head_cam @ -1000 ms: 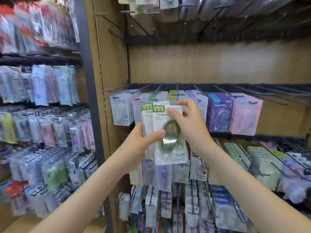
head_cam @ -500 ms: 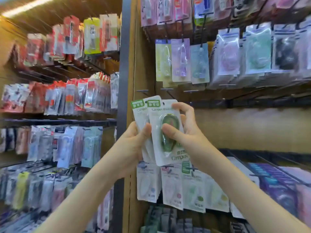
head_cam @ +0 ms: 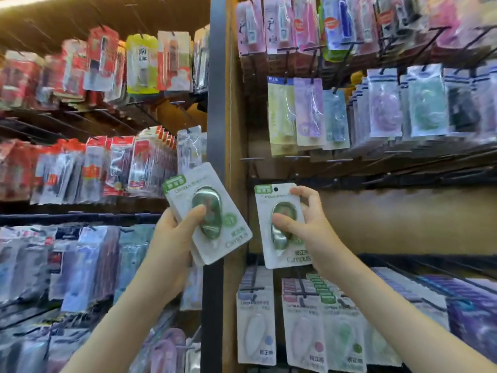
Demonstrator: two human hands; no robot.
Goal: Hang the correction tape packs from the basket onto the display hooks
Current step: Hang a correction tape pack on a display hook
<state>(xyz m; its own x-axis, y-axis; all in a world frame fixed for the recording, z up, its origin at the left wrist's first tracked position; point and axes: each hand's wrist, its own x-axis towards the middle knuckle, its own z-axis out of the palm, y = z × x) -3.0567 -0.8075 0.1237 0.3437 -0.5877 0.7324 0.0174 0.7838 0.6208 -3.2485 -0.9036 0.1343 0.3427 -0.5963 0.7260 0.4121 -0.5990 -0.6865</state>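
Head view of a stationery display. We see the left hand (head_cam: 174,238) gripping a small stack of correction tape packs (head_cam: 207,211), thumb pressed on the green dispenser of the front pack. The stack is tilted, its top leaning left, in front of the dark upright post (head_cam: 215,103) that divides the two bays. The right hand (head_cam: 309,227) pinches a single pack (head_cam: 279,227), thumb on its green blister and fingers curled round its right edge. This pack stands almost upright before the right bay, with its round hang hole (head_cam: 275,189) uncovered at the top. The two hands' packs are apart. Just above the single pack we note a black rail (head_cam: 376,180) and, higher, a row of bare hook tips (head_cam: 295,156); the pack hangs on none of them. Pastel packs (head_cam: 309,111) hang above the hook tips, similar white packs (head_cam: 255,327) hang below the right hand, and red-labelled packs (head_cam: 94,168), blurred, fill the left bay.
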